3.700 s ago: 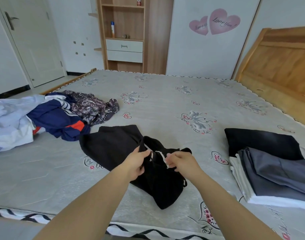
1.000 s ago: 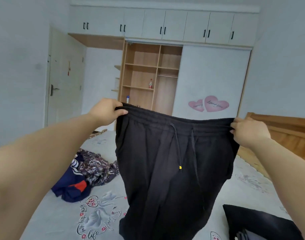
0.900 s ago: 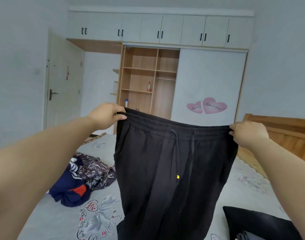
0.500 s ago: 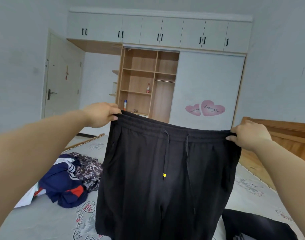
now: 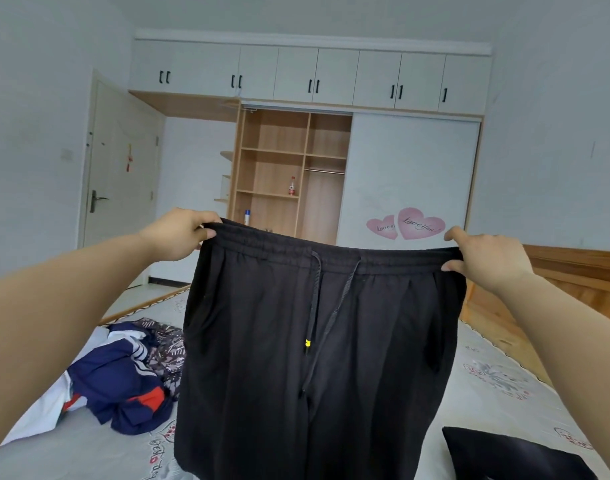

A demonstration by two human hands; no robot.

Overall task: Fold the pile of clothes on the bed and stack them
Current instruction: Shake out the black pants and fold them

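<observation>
Black drawstring trousers (image 5: 317, 358) hang in the air in front of me, waistband stretched wide and legs dropping out of view. My left hand (image 5: 179, 237) pinches the waistband's left corner. My right hand (image 5: 483, 258) pinches its right corner. On the bed (image 5: 497, 386) at the left lies the unfolded pile (image 5: 123, 379): a navy garment with white stripes and an orange patch, a dark patterned one and a white one. A folded black garment (image 5: 511, 455) lies at the lower right, partly cut off.
A wooden headboard (image 5: 573, 271) rises along the bed's right side. Across the room stands a wardrobe with open shelves (image 5: 289, 174) and a white sliding panel with pink heart stickers (image 5: 407, 223). A white door (image 5: 120, 161) is at the left.
The trousers went from lying crumpled on the bed to being held up by the waistband. In the last second my hands spread the waistband wider, and my view tilted up slightly.
</observation>
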